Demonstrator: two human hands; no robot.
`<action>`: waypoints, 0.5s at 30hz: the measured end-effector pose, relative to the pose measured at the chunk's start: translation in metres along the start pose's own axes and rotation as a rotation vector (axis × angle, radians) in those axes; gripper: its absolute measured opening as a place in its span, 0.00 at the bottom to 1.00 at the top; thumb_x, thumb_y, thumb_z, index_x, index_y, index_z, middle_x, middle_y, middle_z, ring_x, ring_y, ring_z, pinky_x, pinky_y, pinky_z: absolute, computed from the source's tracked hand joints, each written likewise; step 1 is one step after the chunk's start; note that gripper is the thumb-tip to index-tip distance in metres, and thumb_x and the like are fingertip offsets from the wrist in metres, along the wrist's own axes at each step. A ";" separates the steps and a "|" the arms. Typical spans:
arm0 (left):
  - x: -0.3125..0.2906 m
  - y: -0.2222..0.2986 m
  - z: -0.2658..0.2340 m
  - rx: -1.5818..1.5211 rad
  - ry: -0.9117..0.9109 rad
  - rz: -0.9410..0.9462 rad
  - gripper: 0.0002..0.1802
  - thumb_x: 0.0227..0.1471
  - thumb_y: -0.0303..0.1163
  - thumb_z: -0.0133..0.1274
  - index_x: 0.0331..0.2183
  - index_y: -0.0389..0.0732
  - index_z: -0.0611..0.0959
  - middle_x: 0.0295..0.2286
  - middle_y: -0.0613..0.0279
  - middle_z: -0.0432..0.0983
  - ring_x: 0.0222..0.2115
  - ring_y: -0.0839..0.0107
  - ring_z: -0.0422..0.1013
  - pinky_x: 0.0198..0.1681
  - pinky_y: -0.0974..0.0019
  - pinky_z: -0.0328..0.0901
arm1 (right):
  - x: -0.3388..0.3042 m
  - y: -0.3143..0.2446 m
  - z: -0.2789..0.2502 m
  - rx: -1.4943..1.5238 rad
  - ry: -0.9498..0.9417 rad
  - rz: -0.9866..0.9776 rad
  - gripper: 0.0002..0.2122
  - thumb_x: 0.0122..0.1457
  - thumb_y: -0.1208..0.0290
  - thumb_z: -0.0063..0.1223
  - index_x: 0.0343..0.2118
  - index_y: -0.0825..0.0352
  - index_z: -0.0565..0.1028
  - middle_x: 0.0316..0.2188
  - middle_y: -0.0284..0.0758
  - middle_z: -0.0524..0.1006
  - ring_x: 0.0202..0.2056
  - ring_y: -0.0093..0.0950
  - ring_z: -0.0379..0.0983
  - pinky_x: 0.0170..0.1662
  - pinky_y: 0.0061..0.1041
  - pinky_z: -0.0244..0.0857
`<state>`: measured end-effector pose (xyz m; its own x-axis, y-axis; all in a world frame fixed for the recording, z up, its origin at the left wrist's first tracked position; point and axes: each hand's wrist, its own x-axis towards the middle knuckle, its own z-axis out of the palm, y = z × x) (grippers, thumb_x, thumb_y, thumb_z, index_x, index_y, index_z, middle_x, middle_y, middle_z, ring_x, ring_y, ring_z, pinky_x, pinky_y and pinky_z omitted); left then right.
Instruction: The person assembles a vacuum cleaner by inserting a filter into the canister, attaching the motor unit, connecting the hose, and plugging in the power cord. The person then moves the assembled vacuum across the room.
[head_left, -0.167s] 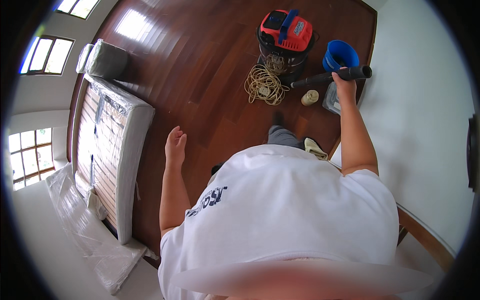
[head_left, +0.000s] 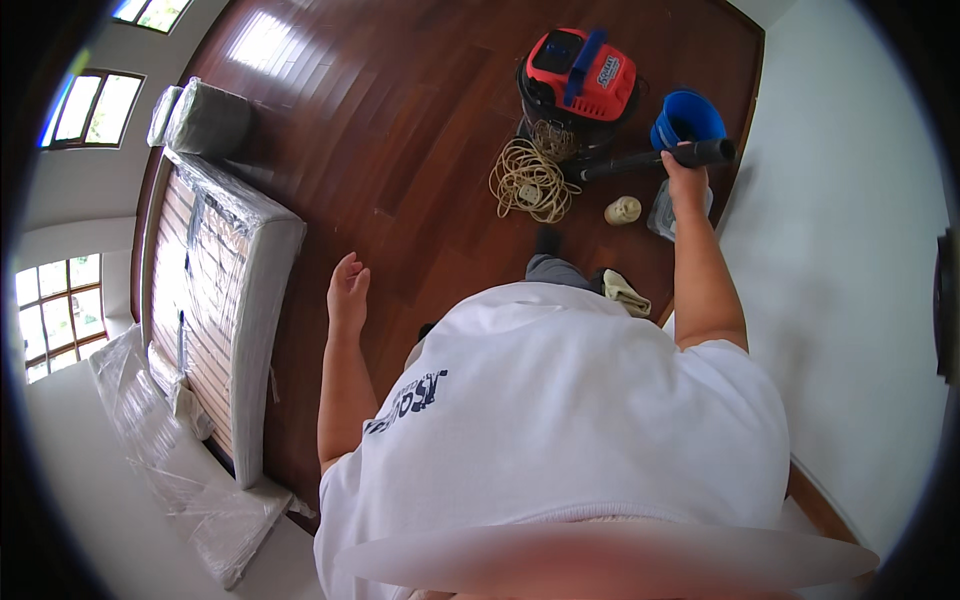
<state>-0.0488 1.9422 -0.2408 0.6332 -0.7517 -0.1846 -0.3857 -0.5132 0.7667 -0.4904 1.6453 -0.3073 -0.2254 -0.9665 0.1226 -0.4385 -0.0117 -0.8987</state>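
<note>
My right hand (head_left: 686,188) is wrapped round a long black vacuum tube (head_left: 625,164), out ahead on the right. The tube lies nearly level across the view, its wide end by the white wall. Over the floor on the left hangs my left hand (head_left: 347,297), holding nothing, with its fingers loosely bent and apart. A vacuum cleaner (head_left: 610,88) with a red top, blue handle and black drum stands beyond the tube. Beside it lies a coiled cream cord (head_left: 530,188). Behind my right hand is a blue bucket (head_left: 660,130), and a clear plastic container (head_left: 662,215) is partly hidden by my wrist.
A pale bottle-like container (head_left: 622,210) stands on the wooden floor (head_left: 420,130) near the cord. Along the left are a plastic-wrapped slatted bed base (head_left: 265,300), a wrapped grey seat (head_left: 207,118) and a plastic-wrapped panel (head_left: 190,470). The white wall (head_left: 830,200) bounds the right side.
The vacuum tube and my right hand have shifted slightly left in view, the tube's wide end a little lower. The vacuum cleaner and bucket appear slightly lower and farther right. My left hand is nearly unchanged.
</note>
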 end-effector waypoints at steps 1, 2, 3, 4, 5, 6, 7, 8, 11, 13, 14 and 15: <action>0.012 0.004 0.005 -0.020 -0.017 -0.047 0.21 0.46 0.30 0.50 0.45 0.39 0.69 0.36 0.61 0.69 0.35 0.75 0.66 0.39 0.73 0.61 | 0.014 0.004 0.011 -0.032 -0.002 -0.020 0.17 0.41 0.66 0.59 0.34 0.67 0.69 0.29 0.37 0.74 0.36 0.32 0.70 0.40 0.27 0.60; 0.023 0.006 0.009 -0.021 -0.029 -0.092 0.21 0.46 0.30 0.50 0.45 0.40 0.69 0.36 0.62 0.69 0.35 0.75 0.66 0.39 0.73 0.61 | 0.026 0.009 0.022 -0.024 -0.023 0.007 0.17 0.41 0.66 0.59 0.34 0.67 0.69 0.29 0.37 0.74 0.35 0.32 0.70 0.40 0.27 0.60; 0.035 0.009 0.009 -0.008 -0.045 -0.163 0.21 0.46 0.30 0.50 0.45 0.40 0.69 0.36 0.62 0.69 0.35 0.75 0.66 0.39 0.73 0.61 | 0.036 0.012 0.031 -0.020 -0.043 0.016 0.17 0.41 0.67 0.59 0.34 0.66 0.69 0.29 0.37 0.74 0.35 0.33 0.70 0.40 0.27 0.60; 0.049 0.013 0.009 -0.006 -0.041 -0.137 0.21 0.46 0.30 0.50 0.45 0.40 0.70 0.36 0.62 0.69 0.35 0.76 0.65 0.38 0.73 0.61 | 0.046 0.015 0.039 -0.024 -0.042 0.052 0.17 0.41 0.67 0.59 0.34 0.66 0.69 0.29 0.37 0.74 0.35 0.33 0.71 0.39 0.28 0.61; 0.072 0.016 0.011 0.002 -0.042 -0.134 0.21 0.47 0.30 0.50 0.45 0.41 0.70 0.36 0.62 0.69 0.35 0.76 0.65 0.38 0.74 0.61 | 0.058 0.018 0.050 -0.037 -0.070 0.009 0.16 0.41 0.67 0.59 0.34 0.65 0.69 0.29 0.37 0.74 0.34 0.33 0.71 0.39 0.28 0.61; 0.083 0.019 0.010 0.018 -0.047 -0.151 0.21 0.47 0.30 0.50 0.45 0.41 0.70 0.36 0.62 0.69 0.35 0.76 0.65 0.38 0.74 0.61 | 0.066 0.020 0.059 -0.068 -0.097 0.009 0.16 0.41 0.68 0.59 0.34 0.65 0.69 0.29 0.37 0.73 0.33 0.33 0.71 0.39 0.28 0.61; 0.091 0.021 0.008 -0.026 -0.037 -0.155 0.21 0.47 0.30 0.50 0.45 0.41 0.70 0.36 0.63 0.69 0.35 0.76 0.65 0.38 0.74 0.61 | 0.070 0.022 0.063 -0.129 -0.122 0.058 0.16 0.41 0.68 0.59 0.34 0.64 0.69 0.29 0.37 0.73 0.33 0.33 0.71 0.38 0.29 0.62; 0.107 0.025 0.009 -0.072 -0.024 -0.160 0.21 0.47 0.30 0.50 0.45 0.41 0.70 0.35 0.63 0.69 0.34 0.76 0.65 0.38 0.74 0.61 | 0.076 0.022 0.069 -0.098 -0.133 0.007 0.16 0.41 0.69 0.59 0.34 0.64 0.69 0.29 0.37 0.73 0.32 0.33 0.71 0.38 0.29 0.62; 0.146 0.034 0.018 -0.072 -0.045 -0.154 0.21 0.47 0.30 0.51 0.45 0.41 0.70 0.35 0.63 0.69 0.35 0.76 0.65 0.39 0.74 0.61 | 0.083 0.017 0.076 -0.132 -0.153 -0.019 0.15 0.40 0.70 0.58 0.34 0.64 0.69 0.28 0.36 0.73 0.31 0.33 0.71 0.37 0.29 0.62; 0.170 0.040 0.024 -0.038 -0.094 -0.106 0.21 0.46 0.30 0.51 0.45 0.41 0.70 0.36 0.62 0.69 0.35 0.75 0.66 0.39 0.73 0.61 | 0.080 0.010 0.077 -0.193 -0.162 -0.090 0.15 0.40 0.72 0.58 0.34 0.64 0.69 0.28 0.36 0.72 0.32 0.32 0.70 0.38 0.28 0.62; 0.184 0.042 0.026 -0.015 -0.110 -0.094 0.21 0.46 0.30 0.51 0.45 0.41 0.70 0.35 0.62 0.69 0.35 0.75 0.66 0.40 0.73 0.61 | 0.075 0.007 0.077 -0.197 -0.181 -0.057 0.16 0.40 0.73 0.58 0.34 0.65 0.69 0.28 0.36 0.72 0.32 0.32 0.70 0.38 0.27 0.62; 0.200 0.044 0.029 0.012 -0.131 -0.075 0.21 0.46 0.30 0.51 0.45 0.40 0.70 0.35 0.61 0.70 0.36 0.74 0.66 0.40 0.72 0.61 | 0.069 0.005 0.078 -0.183 -0.175 -0.079 0.16 0.40 0.73 0.58 0.34 0.65 0.68 0.29 0.36 0.71 0.33 0.32 0.70 0.39 0.27 0.62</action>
<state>0.0414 1.7576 -0.2615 0.5678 -0.7584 -0.3201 -0.3494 -0.5742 0.7404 -0.4403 1.5585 -0.3359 -0.0373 -0.9943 0.1001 -0.6023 -0.0575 -0.7962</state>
